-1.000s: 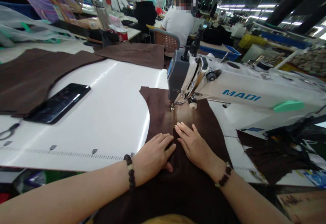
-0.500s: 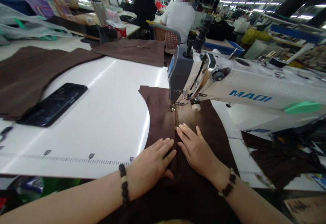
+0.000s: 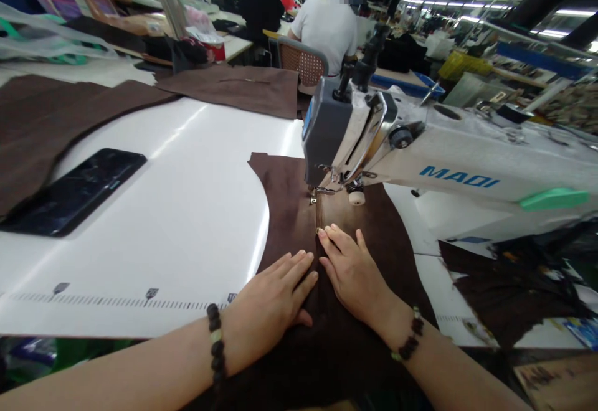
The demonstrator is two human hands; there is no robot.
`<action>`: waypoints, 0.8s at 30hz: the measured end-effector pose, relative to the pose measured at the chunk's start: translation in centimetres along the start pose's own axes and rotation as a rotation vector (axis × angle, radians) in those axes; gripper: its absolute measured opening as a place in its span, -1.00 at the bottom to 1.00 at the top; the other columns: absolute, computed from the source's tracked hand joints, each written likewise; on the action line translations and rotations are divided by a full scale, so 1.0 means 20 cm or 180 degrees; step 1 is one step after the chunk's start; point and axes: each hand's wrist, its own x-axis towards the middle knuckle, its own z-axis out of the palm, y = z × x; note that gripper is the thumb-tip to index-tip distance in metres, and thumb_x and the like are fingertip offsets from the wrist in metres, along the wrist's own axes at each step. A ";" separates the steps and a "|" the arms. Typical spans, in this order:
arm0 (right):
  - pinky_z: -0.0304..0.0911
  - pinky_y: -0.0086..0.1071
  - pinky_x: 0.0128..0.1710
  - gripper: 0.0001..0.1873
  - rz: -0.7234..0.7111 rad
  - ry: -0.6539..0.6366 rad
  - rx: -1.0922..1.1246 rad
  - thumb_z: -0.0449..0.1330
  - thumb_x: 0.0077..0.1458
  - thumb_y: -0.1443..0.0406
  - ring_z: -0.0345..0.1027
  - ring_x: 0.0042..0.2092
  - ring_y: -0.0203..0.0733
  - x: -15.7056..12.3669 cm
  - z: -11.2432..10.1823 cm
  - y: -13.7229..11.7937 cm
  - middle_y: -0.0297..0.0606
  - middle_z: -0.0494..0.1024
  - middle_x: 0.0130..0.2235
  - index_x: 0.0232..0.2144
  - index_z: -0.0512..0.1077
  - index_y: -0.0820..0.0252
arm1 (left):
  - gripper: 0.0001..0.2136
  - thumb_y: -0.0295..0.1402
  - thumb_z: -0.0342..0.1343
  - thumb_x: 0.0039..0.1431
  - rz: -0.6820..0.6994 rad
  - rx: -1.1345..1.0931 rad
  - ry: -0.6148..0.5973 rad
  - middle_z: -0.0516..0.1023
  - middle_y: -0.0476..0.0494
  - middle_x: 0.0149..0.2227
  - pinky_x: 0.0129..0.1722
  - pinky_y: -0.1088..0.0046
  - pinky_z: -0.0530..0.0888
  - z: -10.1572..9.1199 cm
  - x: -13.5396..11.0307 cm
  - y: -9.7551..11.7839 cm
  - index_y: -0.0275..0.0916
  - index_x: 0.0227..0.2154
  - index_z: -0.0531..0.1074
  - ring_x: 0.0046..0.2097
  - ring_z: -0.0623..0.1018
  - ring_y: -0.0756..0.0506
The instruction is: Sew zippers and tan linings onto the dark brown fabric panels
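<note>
A dark brown fabric panel point(image 3: 284, 212) lies under the presser foot point(image 3: 313, 200) of a sewing machine point(image 3: 443, 155). A zipper point(image 3: 319, 212) runs lengthwise along the panel, its small metal pull point(image 3: 318, 230) close to my right fingertips. My left hand point(image 3: 275, 296) rests flat on the fabric left of the zipper, fingers stretched out. On the other side, my right hand point(image 3: 350, 268) lies with fingers spread, its index fingertip at the zipper pull. Neither hand grasps anything that I can see.
A black phone point(image 3: 79, 190) lies on the white tabletop point(image 3: 196, 212) at left. More brown pieces point(image 3: 243, 90) lie behind it, and dark cloth scraps point(image 3: 499, 292) sit right of the machine. A person in a white shirt point(image 3: 324, 28) sits ahead on a chair point(image 3: 301, 62).
The view has shifted slightly, so the phone and table scale appear farther left. My hands keep nearly the same place on the fabric beside the zipper.
</note>
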 end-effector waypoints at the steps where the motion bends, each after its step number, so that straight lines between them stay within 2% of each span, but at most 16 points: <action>1: -0.03 0.12 0.12 -0.58 0.0018 0.0021 -0.0017 -0.11 0.20 0.35 0.02 0.17 -0.05 0.01 0.00 0.00 -0.04 0.26 0.10 0.11 0.16 0.32 | -0.46 -0.10 0.19 0.00 0.0015 0.0019 0.0023 0.30 -0.44 0.06 0.03 0.16 0.37 0.00 0.01 -0.01 -0.41 -0.05 0.35 0.08 0.34 -0.30; 15: 0.05 0.03 0.09 -0.55 0.0344 0.0174 -0.0193 -0.06 0.18 0.32 0.12 -0.06 0.02 0.16 0.01 0.00 -0.02 0.32 -0.11 0.10 0.20 0.38 | -0.49 -0.13 0.21 -0.01 0.0153 0.0230 0.0214 0.37 -0.44 -0.01 -0.02 0.19 0.42 -0.02 0.08 -0.13 -0.44 -0.09 0.39 0.01 0.40 -0.29; 19: 0.05 0.02 0.07 -0.55 0.0442 0.0199 -0.0134 -0.07 0.19 0.33 0.12 -0.06 0.02 0.21 0.02 0.01 -0.02 0.33 -0.10 0.11 0.19 0.40 | -0.47 -0.11 0.23 -0.05 0.0176 0.0261 0.0232 0.39 -0.43 -0.04 -0.02 0.20 0.42 -0.02 0.12 -0.17 -0.45 -0.12 0.40 -0.01 0.41 -0.29; 24: 0.06 0.01 0.05 -0.55 0.0466 0.0279 -0.0080 -0.06 0.18 0.34 0.09 0.00 0.04 0.26 0.03 0.05 0.00 0.32 -0.06 0.11 0.18 0.41 | -0.50 -0.12 0.20 -0.01 0.0244 0.0280 0.0240 0.37 -0.43 -0.03 -0.01 0.20 0.41 0.00 0.14 -0.23 -0.44 -0.11 0.39 0.01 0.40 -0.28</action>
